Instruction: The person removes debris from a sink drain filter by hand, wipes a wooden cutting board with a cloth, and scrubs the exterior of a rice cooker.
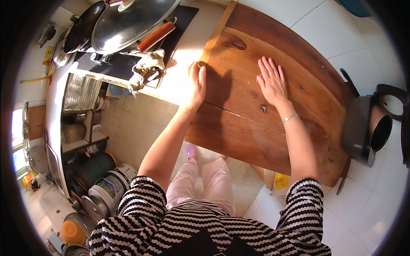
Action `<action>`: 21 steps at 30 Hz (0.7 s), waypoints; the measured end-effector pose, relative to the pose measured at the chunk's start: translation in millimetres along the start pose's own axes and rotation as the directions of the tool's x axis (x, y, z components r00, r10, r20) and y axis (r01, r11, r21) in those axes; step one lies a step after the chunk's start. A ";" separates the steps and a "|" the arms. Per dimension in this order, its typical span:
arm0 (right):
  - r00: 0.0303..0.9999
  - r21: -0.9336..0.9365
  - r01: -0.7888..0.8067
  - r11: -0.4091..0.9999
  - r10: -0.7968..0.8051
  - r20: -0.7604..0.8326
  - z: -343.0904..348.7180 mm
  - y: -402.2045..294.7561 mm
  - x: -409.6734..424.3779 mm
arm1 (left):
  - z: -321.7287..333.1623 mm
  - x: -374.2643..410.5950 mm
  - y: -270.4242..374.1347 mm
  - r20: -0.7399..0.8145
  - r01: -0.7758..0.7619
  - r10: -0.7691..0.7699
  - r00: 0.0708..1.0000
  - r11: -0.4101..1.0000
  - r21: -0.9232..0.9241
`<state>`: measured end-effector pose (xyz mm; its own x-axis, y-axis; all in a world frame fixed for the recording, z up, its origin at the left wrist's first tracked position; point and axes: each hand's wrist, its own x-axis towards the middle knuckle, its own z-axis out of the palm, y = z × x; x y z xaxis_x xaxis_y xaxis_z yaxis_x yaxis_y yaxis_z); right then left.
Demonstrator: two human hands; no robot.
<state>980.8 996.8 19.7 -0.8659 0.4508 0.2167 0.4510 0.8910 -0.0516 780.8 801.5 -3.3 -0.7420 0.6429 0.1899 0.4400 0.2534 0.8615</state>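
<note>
A brown wooden tabletop [243, 96] stands before me. My left hand [196, 84] is at its left edge, in bright sunlight, with the palm turned sideways and nothing held; whether it touches the wood I cannot tell. Over the middle of the boards is my right hand [272, 81], back up, fingers slightly apart and empty, with a bracelet on the wrist. A crumpled patterned cloth [148, 68] lies on the front corner of the black stove top [187, 22], left of my left hand.
A large lidded pan [134, 25] with a reddish handle sits on the stove. A black appliance [358, 124] is at the table's right end, near a knife [341, 186]. Below left, lidded buckets [109, 188] stand by open shelves [75, 145].
</note>
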 end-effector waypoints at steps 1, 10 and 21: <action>0.999 -0.021 -0.032 0.999 0.031 -0.009 5.3 7.9 20.6 | 7.2 4.1 7.7 0.002 -0.001 0.001 1.000 0.989 0.146; 0.920 0.201 0.333 0.921 -0.364 0.147 2.7 -100.9 9.3 | 9.7 1.2 -23.8 -0.147 0.067 -0.052 0.988 0.993 0.101; 0.899 0.109 0.408 0.906 -0.420 0.125 47.6 -121.2 138.8 | -15.2 -6.5 7.5 -0.078 0.180 -0.192 0.978 0.974 -0.135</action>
<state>795.6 953.9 9.6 -0.9948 0.0376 0.0949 0.0316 0.9974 -0.0645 781.2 788.2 9.0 -0.8499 0.5237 0.0575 0.2268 0.2651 0.9372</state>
